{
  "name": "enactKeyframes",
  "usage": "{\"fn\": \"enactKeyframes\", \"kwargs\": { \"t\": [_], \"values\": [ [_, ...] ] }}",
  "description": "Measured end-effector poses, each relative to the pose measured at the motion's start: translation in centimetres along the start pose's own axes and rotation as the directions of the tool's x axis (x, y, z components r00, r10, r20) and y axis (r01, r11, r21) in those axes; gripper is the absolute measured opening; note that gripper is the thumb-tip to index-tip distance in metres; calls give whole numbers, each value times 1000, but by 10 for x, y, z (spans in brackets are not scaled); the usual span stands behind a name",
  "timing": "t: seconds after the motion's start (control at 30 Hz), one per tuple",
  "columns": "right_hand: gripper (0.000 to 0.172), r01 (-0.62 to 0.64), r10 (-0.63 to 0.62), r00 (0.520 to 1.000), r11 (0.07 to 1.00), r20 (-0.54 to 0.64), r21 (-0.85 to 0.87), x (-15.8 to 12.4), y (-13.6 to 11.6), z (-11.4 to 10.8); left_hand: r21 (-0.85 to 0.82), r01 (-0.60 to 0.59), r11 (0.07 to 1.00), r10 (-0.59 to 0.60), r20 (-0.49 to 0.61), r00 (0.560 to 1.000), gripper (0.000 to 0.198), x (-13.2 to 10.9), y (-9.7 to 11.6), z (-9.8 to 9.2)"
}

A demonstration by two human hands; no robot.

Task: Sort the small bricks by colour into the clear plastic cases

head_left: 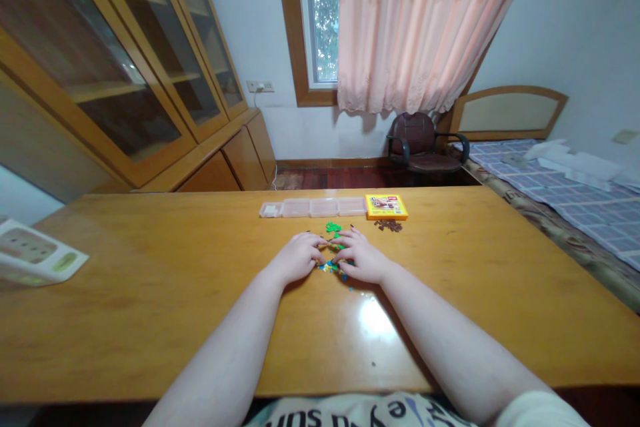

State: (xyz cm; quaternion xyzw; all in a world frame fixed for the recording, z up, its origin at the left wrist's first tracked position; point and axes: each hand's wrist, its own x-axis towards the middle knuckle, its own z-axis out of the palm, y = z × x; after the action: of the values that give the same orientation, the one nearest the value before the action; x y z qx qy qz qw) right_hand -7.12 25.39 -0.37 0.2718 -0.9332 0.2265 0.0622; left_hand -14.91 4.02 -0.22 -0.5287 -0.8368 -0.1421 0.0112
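Both hands are at small colored plastic pieces on the wooden table. My left hand [301, 255] rests at their left side, fingers apart and fingertips touching or nearly touching the pieces. Opposite it, my right hand [364, 256] has its fingers spread, with the tips over the same spot. Between the hands lies a mixed pile of blue, white, yellow and green pieces [329, 267], partly hidden by the fingers. A green pile [333, 227] sits just beyond the fingertips. Farther right is a pile of brown pieces [389, 225]. The exact shape of the pieces is too small to tell.
A row of clear plastic trays [323, 207] stands behind the piles, beside a yellow box [387, 207]. On the table's left edge is a white device [37, 252]. A brown office chair [423, 143] and a bed [565, 180] are beyond the table [165, 293].
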Motion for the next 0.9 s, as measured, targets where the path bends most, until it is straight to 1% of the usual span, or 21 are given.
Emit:
{"fn": "enactKeyframes", "kwargs": {
  "t": [0.17,0.37,0.5,0.63,0.77,0.9],
  "values": [
    [22,0,0,1000,1000,4,12,-1,3,3,44,47,998,-48,14,999,31,0,0,0],
    [27,-11,11,1000,1000,-9,11,0,2,3,49,78,996,-79,11,997,32,-1,-1,0],
    [32,16,-16,999,1000,43,13,0,-2,2,59,107,993,-107,3,994,28,-2,-2,-2],
    [36,13,-11,995,1000,97,-27,1,-7,2,63,126,990,-127,16,992,28,-1,1,-6],
    [34,-11,17,996,998,89,-64,1,-8,3,47,125,991,-125,6,992,27,0,2,-7],
    [34,-31,36,997,997,73,-66,1,-5,5,43,122,992,-122,5,992,27,0,2,-7]
  ]
}}
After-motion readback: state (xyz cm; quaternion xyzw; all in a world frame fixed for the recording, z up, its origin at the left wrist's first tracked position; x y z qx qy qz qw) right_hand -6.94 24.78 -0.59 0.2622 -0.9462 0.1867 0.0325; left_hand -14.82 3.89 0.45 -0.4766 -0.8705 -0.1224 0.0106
